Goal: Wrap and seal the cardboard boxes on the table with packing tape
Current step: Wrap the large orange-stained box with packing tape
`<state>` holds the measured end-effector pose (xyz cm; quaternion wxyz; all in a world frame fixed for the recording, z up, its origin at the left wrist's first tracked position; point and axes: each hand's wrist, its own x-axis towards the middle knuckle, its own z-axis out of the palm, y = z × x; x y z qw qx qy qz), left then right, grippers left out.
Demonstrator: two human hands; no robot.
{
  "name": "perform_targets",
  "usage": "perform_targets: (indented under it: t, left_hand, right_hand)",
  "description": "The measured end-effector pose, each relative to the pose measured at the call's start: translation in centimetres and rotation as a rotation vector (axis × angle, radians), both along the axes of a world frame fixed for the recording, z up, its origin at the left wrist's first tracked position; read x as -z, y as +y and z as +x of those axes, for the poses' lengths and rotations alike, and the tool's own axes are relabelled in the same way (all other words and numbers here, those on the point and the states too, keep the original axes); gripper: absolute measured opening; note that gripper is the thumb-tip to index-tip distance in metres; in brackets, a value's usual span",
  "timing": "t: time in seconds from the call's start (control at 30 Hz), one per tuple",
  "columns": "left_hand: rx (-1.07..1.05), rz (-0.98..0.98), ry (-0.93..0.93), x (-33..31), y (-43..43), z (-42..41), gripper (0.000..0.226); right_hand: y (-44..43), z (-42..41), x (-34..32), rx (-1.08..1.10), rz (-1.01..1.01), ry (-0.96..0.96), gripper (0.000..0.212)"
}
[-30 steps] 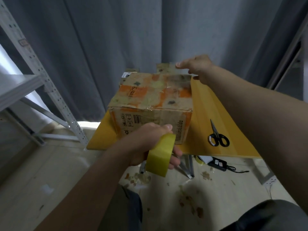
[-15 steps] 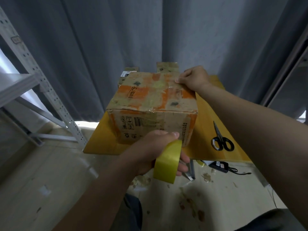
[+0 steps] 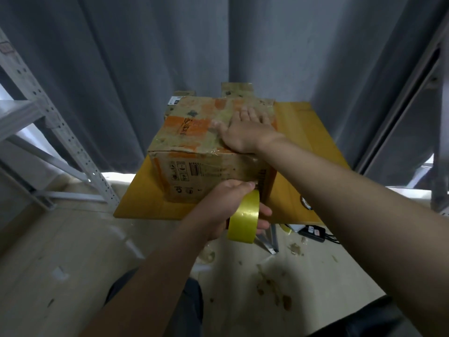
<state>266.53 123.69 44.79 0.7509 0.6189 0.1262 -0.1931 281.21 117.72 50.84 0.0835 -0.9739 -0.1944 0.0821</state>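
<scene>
The cardboard box (image 3: pixel 206 147) stood closed on the yellow bench (image 3: pixel 306 132), set towards the bench's left side and near edge. Its top was blotched orange and carried a glossy film, and its front face bore printed handling symbols and a barcode. The right hand (image 3: pixel 243 133) lay palm down on the right part of the box top. Its fingers were straight, slightly spread and pointing away from the person, pressing on the surface and holding nothing. The left hand (image 3: pixel 226 205) was positioned in front of the box's front face, level with the bench's near edge. Its fingers were curled round a roll of yellow packing tape (image 3: pixel 244 218), and its thumb lay across the top of the roll, the tip close against the front face near the right corner. The roll stood on edge with its broad outer band facing the camera. Whether a strip ran from the roll onto the box could not be determined. Behind the box, further cardboard flaps (image 3: pixel 237 90) showed against a grey curtain (image 3: pixel 145 57). A perforated metal rack (image 3: pixel 60 132) stood at the left. On the floor (image 3: pixel 60 251) beside the bench lay a black device with a cable (image 3: pixel 313 232) and scattered scraps (image 3: pixel 295 249). The right forearm covered part of the bench's near right area.
</scene>
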Motion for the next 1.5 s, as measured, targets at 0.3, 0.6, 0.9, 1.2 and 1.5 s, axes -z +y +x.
perform_targets:
  t: [0.3,0.6,0.9,1.2,1.5]
  left_hand:
    - [-0.007,-0.008,0.009,0.6,0.3,0.3,0.017]
    - [-0.046,0.040,-0.006,0.1,-0.8,0.3,0.024]
    - [0.027,0.109,0.025,1.3,-0.2,-1.2,0.045]
    - [0.109,0.197,0.131,3.7,0.3,-1.5,0.051]
    - [-0.135,0.434,0.003,3.4,-0.1,-2.9,0.065]
  right_hand:
    - [1.1,1.8,-0.2,0.105,-0.077,-0.076,0.101]
    - [0.3,-1.6,-1.0,0.083,-0.056,0.013,0.098]
    - [-1.3,-5.1,0.6,0.017,0.083,-0.255,0.096]
    - [-1.2,-4.7,0.9,0.019,0.177,-0.295,0.085]
    - [-5.2,-7.9,3.9,-0.101,1.085,-0.689,0.026]
